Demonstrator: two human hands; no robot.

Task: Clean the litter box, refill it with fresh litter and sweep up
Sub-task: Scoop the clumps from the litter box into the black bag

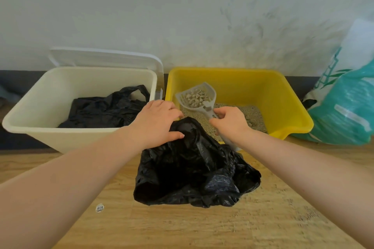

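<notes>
A yellow litter box (263, 89) stands against the wall with beige litter (253, 113) in its bottom. My right hand (229, 122) grips the handle of a grey slotted scoop (197, 97), which is raised over the box and holds several clumps. My left hand (156, 122) holds up the top edge of a black rubbish bag (194, 170); the bag slumps on the wooden floor in front of the box. The scoop's handle end is hidden behind my right hand.
A cream bin (50, 91) with a white lid (105, 57) leaning behind it stands left of the litter box, a second black bag (105, 110) inside. A teal and white litter sack (344, 107) leans at the right. A small scrap (99, 207) lies on the floor.
</notes>
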